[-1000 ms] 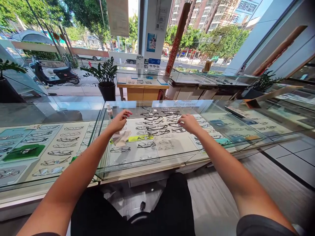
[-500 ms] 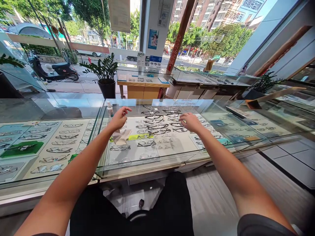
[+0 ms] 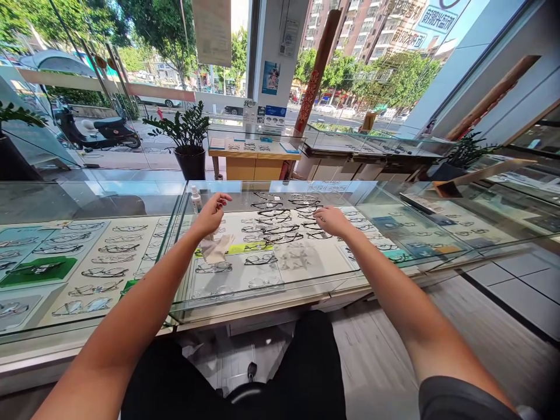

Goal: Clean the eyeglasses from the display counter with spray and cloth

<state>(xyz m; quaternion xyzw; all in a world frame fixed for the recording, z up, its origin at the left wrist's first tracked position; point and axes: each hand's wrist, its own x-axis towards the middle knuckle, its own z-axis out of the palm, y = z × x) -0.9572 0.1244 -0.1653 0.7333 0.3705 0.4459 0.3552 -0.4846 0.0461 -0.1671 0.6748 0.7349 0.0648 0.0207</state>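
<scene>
I sit at a glass display counter (image 3: 271,291) with rows of spectacles under its top. My left hand (image 3: 211,213) hovers over the glass with the forefinger stretched out. Its lower fingers curl onto a pale cloth (image 3: 217,249) that hangs below the palm. My right hand (image 3: 332,220) reaches over a cluster of dark-framed glasses (image 3: 280,224). Its fingertips are pinched together at one dark frame (image 3: 315,224) on the cluster's right edge. A small white spray bottle (image 3: 196,199) stands just left of my left hand.
More glass counters run left (image 3: 87,256) and right (image 3: 437,227), both filled with frames. A potted plant (image 3: 189,146) and a wooden table (image 3: 254,157) stand beyond, before large windows. My black-clad lap (image 3: 236,373) and a stool base sit below the counter's edge.
My right hand's fingers spread flat half a second ago and have now curled shut at a frame, slightly further left. My left hand has barely moved.
</scene>
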